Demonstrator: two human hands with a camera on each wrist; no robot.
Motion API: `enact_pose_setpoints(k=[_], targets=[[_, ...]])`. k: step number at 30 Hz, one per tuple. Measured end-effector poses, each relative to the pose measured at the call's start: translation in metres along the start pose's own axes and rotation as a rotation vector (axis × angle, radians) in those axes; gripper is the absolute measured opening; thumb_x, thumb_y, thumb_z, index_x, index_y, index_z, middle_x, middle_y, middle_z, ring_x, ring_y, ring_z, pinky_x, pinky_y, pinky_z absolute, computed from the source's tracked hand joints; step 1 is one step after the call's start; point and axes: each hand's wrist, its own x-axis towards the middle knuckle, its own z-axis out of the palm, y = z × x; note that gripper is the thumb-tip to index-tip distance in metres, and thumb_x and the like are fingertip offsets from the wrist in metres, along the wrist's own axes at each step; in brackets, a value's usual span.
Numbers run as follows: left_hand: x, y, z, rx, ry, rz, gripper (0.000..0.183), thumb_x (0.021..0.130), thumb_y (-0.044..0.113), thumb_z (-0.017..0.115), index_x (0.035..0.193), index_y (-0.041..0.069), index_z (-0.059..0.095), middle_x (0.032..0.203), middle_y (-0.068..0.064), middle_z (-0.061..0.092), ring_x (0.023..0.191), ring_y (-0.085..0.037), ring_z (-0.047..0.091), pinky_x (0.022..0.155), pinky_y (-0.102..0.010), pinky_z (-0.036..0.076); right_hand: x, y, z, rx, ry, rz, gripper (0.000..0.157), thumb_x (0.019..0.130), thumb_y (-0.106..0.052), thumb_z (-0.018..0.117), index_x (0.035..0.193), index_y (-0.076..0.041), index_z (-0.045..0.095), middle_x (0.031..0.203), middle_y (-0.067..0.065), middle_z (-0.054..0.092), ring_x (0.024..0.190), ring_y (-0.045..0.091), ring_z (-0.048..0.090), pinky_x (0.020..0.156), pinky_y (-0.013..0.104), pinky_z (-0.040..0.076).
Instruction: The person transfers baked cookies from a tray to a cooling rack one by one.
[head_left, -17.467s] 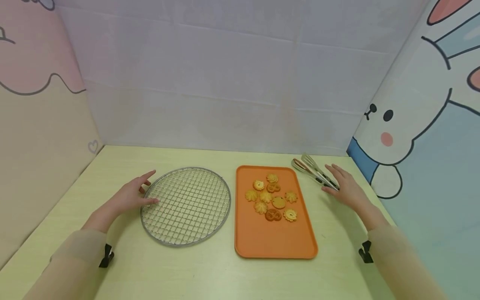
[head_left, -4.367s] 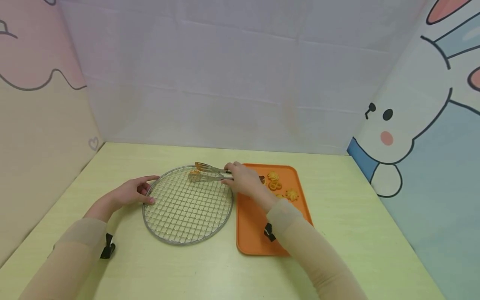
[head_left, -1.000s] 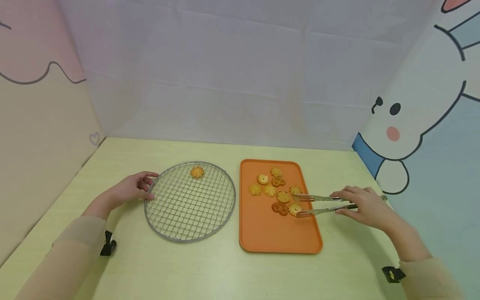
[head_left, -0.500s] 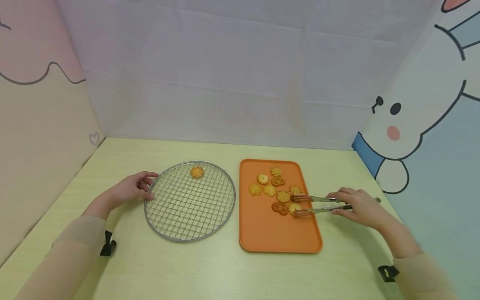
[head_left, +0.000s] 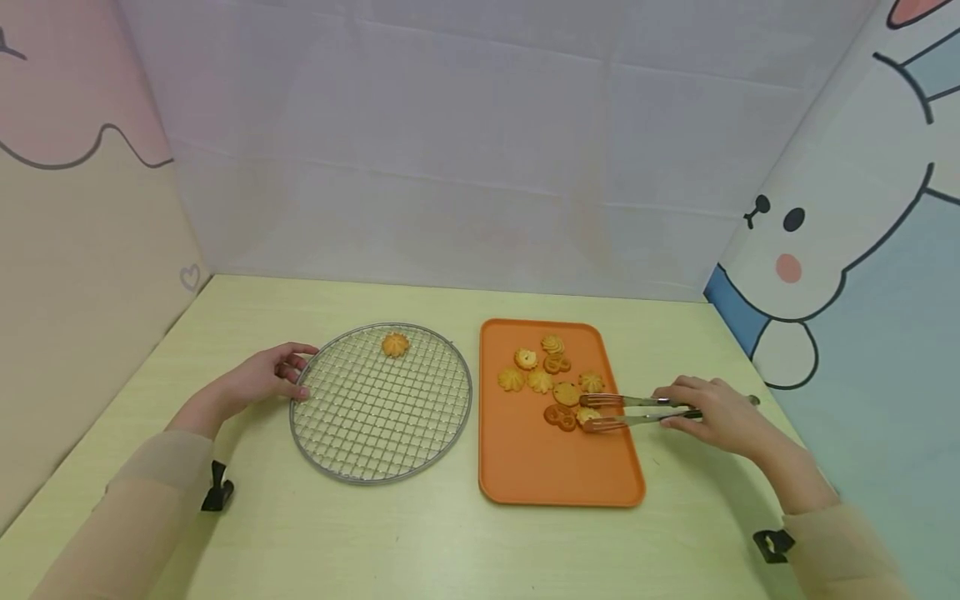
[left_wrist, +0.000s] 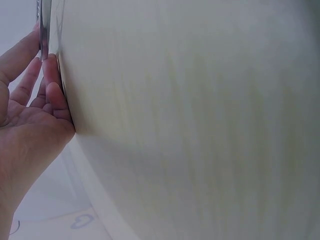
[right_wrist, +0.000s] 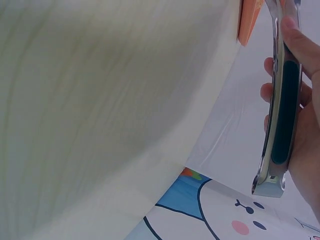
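My left hand (head_left: 262, 382) pinches the left edge of a round wire cooling rack (head_left: 367, 481), its rim (left_wrist: 44, 35) between thumb and fingers in the left wrist view. On the rack's far part lies one star-shaped cookie (head_left: 395, 344). Metal tongs (head_left: 637, 401) are gripped in my right hand (head_left: 716, 414); their dark green grip (right_wrist: 286, 115) shows in the right wrist view. The slotted brown tips stand apart over the orange tray (head_left: 555, 471), one on each side of a scalloped cookie (head_left: 586, 413), which they partly hide. Whether they touch it I cannot tell.
Several more cookies lie on the tray: a flat round cookie (head_left: 567, 393), a dark pretzel-shaped cookie (head_left: 559, 417), star-shaped ones and a swirl cookie (head_left: 552, 344). The pale table (head_left: 420, 542) ends at a white back wall (head_left: 450, 225), with printed side walls left and right.
At first the tongs lay at the back right and both hands were free. Since then a star-shaped cookie went onto the rack. Lately the tongs shifted slightly left and their tips drew closer together.
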Motion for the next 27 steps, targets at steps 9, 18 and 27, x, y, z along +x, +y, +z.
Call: enact_pose_setpoints(k=[9,18,27], targets=[[0.0004,0.0009,-0.0001,0.0,0.0,-0.012,0.076,0.078,0.014,0.077,0.14,0.002,0.036,0.114,-0.016,0.042,0.093,-0.021,0.045,0.076,-0.025,0.042,0.0004,-0.0005,0.0001,-0.009,0.033,-0.028,0.033,0.074,-0.02,0.079,0.105,-0.015,0.069,0.09,-0.004,0.063,0.073,0.011,0.057,0.064,0.031,0.038],[0.0005,0.0008,0.0007,-0.002,0.001,-0.003,0.075,0.078,0.015,0.077,0.14,0.002,0.036,0.112,-0.015,0.041,0.092,-0.02,0.044,0.076,-0.025,0.04,0.001,0.0,0.001,-0.024,0.03,-0.01,0.032,0.074,-0.021,0.079,0.104,-0.016,0.069,0.089,-0.007,0.063,0.072,0.01,0.056,0.063,0.03,0.037],[0.0016,-0.0012,0.0,0.002,-0.001,-0.013,0.077,0.078,0.015,0.077,0.141,0.002,0.035,0.115,-0.016,0.041,0.094,-0.022,0.044,0.075,-0.025,0.041,0.0026,0.0003,0.0004,-0.04,0.086,-0.005,0.026,0.073,-0.018,0.078,0.098,-0.016,0.07,0.085,-0.009,0.063,0.067,0.004,0.052,0.061,0.029,0.037]])
